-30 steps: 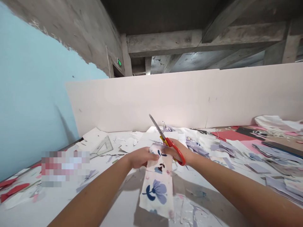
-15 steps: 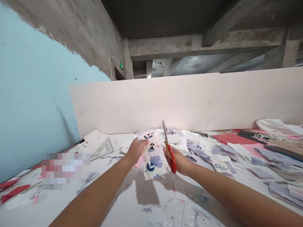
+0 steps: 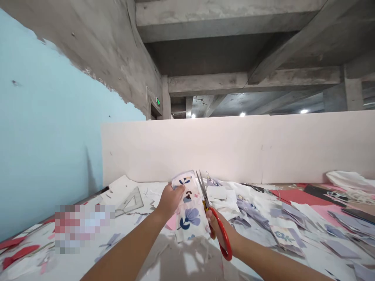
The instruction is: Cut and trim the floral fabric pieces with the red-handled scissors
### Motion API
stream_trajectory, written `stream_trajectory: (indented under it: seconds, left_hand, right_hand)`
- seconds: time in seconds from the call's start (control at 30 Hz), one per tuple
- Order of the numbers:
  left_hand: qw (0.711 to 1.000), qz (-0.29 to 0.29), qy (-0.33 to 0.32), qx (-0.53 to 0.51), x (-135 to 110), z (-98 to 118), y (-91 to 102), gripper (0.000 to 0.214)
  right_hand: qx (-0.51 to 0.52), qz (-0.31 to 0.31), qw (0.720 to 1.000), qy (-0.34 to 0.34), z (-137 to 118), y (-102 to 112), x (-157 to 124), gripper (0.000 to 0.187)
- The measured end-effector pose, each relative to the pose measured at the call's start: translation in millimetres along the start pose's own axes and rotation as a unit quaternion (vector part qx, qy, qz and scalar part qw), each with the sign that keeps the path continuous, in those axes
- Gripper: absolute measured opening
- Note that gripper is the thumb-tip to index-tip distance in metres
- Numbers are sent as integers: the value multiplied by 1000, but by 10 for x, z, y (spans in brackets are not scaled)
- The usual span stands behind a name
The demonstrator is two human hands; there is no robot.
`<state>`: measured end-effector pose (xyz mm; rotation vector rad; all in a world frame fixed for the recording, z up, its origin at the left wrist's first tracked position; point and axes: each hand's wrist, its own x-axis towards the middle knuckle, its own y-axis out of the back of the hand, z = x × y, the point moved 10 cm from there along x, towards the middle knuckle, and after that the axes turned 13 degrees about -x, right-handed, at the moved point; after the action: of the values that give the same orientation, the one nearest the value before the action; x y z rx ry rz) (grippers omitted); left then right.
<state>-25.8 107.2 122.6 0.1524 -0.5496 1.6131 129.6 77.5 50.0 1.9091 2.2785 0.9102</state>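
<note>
My left hand (image 3: 169, 200) pinches the upper left part of a white fabric piece (image 3: 189, 210) printed with blue flowers and holds it up above the table. My right hand (image 3: 220, 231) grips red-handled scissors (image 3: 213, 217). Their blades are slightly apart and point up and away along the fabric's right edge, touching or very near it. Both forearms reach in from the bottom of the view.
The white table (image 3: 88, 261) is strewn with paper and fabric scraps. A clear triangle ruler (image 3: 130, 201) lies left of my hands. Red and pink sheets (image 3: 295, 195) and a dark strip lie at the far right. A low white partition (image 3: 234, 148) closes the back.
The fabric was lifted from hanging down to being held higher and farther away. The scissors swung from pointing up-left to lying along the fabric's right edge. My head tilted upward.
</note>
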Motion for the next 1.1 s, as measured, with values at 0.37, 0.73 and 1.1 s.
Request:
stream_trajectory:
  seconds: [0.37,0.73,1.1]
  left_hand:
    - [994,-33,-52,85,-150,321,-173,22]
    - [999,-33,-32,27,-548,426,-136,42]
    - [999,-5,-39,-20,-860,360,21,46]
  right_hand:
    - [-33,-3,999,-16,-405,144,-163,62]
    - [-32,-26,993,-111,-497,174,-660,50]
    - [-15,-4,990,-139,-168,-111,-842,57]
